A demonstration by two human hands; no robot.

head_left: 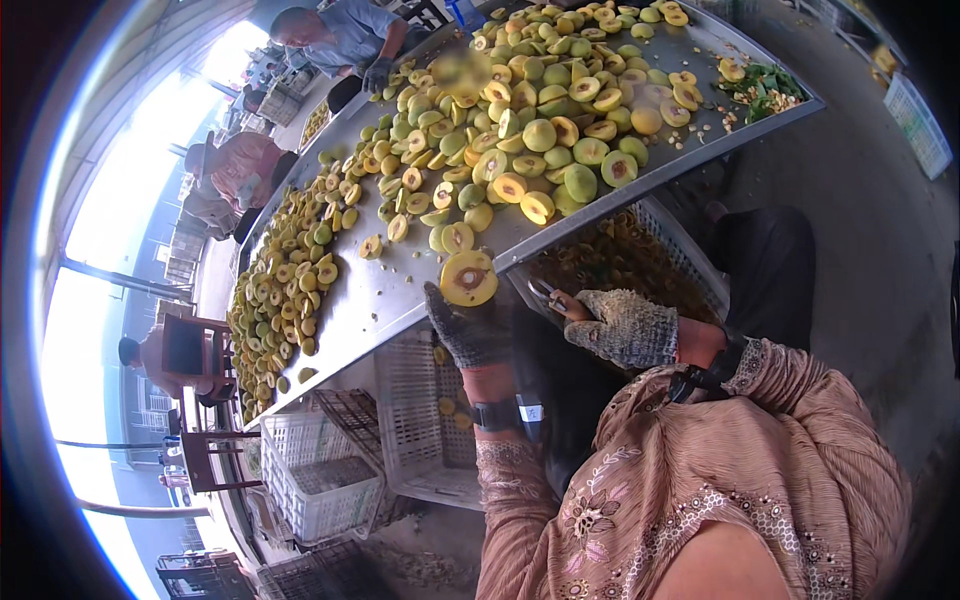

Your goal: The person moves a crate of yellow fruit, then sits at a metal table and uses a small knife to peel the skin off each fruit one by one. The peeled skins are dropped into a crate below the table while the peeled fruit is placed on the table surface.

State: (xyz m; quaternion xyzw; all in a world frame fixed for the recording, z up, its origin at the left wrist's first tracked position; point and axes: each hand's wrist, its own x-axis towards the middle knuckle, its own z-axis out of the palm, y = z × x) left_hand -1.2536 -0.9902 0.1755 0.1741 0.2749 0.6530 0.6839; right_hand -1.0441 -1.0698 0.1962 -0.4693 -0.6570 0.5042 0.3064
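Note:
My left hand (455, 325), in a dark glove, is closed on a halved yellow-green fruit (478, 285), cut face up with the stone visible, at the near edge of the metal table (370, 320). To its right my right hand (610, 325), in a grey knit glove, grips a small metal tool (547, 298) whose tip points toward that fruit. Many halved fruits (530, 135) lie heaped on the tabletop, with another pile (285, 290) along its left part. Small pale bits and green leaves (765, 90) lie at the far right corner.
A crate of dark material (620, 255) sits under the table edge. White plastic crates (320, 480) stand below at left. A co-worker in a blue shirt (350, 40) is across the table; other workers (240, 165) and wooden chairs (200, 450) are at left. Another crate (915, 125) is at far right.

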